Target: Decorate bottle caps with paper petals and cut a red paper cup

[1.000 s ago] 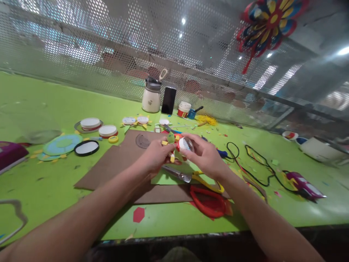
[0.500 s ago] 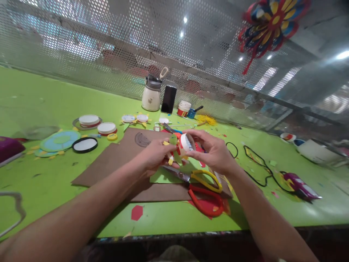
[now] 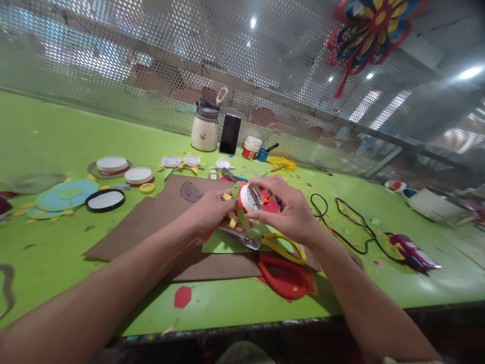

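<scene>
Both my hands meet over the middle of the green table (image 3: 53,126). My right hand (image 3: 288,212) is closed round a small white cup with a red band (image 3: 250,198), its fingers curled over the top. My left hand (image 3: 206,215) pinches green and yellow paper pieces (image 3: 233,194) stuck to the cup's left side. Below the hands lie a brown cardboard sheet (image 3: 151,222), a light green paper sheet (image 3: 223,245) and scissors with yellow and red handles (image 3: 280,258).
White lids (image 3: 111,164) and paper discs (image 3: 68,194) lie at the left. A white jar (image 3: 204,129), a phone (image 3: 230,134) and small paint pots (image 3: 251,147) stand by the perforated metal screen. A black cord (image 3: 352,227) runs to a glue gun (image 3: 411,250) at the right. A paper pinwheel (image 3: 369,28) hangs above.
My right hand has turned the cup so its side faces up and lifted it slightly. The left hand stays pinched on the paper pieces. The view has shifted a little.
</scene>
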Available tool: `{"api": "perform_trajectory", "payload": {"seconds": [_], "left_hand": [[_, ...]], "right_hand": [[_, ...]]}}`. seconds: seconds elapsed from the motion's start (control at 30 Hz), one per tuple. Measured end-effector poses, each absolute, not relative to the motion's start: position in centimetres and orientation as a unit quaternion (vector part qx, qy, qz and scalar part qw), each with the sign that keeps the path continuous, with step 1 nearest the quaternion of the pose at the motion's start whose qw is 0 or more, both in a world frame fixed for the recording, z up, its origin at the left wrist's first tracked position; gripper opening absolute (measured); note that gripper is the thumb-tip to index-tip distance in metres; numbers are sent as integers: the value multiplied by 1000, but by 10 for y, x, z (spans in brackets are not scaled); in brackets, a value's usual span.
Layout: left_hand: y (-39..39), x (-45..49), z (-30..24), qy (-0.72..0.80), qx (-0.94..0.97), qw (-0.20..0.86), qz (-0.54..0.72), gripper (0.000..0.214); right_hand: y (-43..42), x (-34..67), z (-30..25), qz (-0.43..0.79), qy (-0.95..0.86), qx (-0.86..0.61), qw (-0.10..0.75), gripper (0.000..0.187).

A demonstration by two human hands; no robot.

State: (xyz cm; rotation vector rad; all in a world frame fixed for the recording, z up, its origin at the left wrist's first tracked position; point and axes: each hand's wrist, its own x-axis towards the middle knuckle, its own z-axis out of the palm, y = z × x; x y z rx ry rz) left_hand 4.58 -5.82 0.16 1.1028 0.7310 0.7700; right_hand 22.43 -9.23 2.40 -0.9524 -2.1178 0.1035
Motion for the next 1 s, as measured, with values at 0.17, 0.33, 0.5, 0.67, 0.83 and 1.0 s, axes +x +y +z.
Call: {"api": "perform_trajectory", "payload": {"seconds": [0.17, 0.33, 0.5, 0.67, 0.83, 1.0], "left_hand": [[-57, 45, 0, 330, 495, 734, 328, 17], [-53, 44, -4, 323, 470, 762, 307, 7], [-52, 43, -4, 320, 468, 768, 296, 12], [-51, 43, -4, 311, 474, 767, 299, 15], [-50, 43, -3, 312, 473, 770, 292, 17], [-48, 42, -4, 303, 473, 773, 295, 18]], "right_hand": [[-95, 227, 27, 34, -866, -350, 356, 51], [-97, 230, 28, 77, -882, -331, 326, 53], [-96, 229, 27, 88, -889, -318, 316, 49], [-96, 228, 27, 76, -889, -324, 316, 48], [-95, 231, 26, 74, -890, -323, 312, 46], [-93, 233, 27, 97, -886, -337, 302, 46]]}}
